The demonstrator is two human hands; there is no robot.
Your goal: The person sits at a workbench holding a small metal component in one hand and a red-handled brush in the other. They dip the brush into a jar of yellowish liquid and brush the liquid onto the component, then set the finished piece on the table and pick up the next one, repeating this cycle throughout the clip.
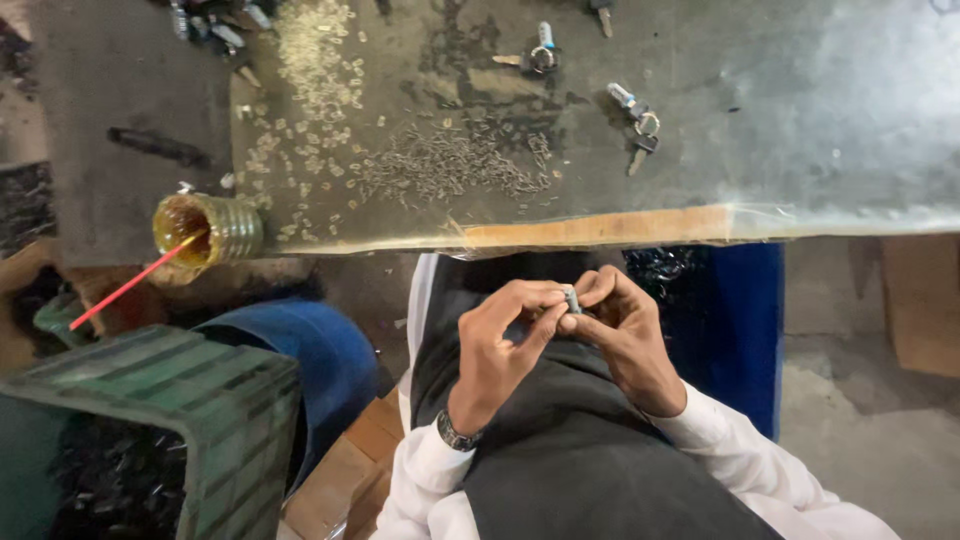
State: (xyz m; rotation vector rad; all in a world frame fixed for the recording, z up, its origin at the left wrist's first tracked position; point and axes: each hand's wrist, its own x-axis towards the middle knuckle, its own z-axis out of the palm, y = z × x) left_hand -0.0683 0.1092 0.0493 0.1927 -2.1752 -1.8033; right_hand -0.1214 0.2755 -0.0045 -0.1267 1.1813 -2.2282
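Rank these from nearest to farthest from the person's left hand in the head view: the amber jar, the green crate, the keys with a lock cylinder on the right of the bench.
1. Keys with lock cylinder: on the bench, up and right of the left hand.
2. Amber jar: at the bench edge, far left.
3. Green crate: lower left corner.

Worn metal, dull cloth, ribbed plastic

The bench top [800,120] is scuffed sheet metal with a dull sheen, edged in bare wood. The keyed lock cylinders [634,112] and the small cylinder [572,298] pinched between both hands look like bright metal. The jar [205,228] is glossy amber, the crate [170,390] matt ribbed green plastic, the vest [590,460] dark matt cloth.
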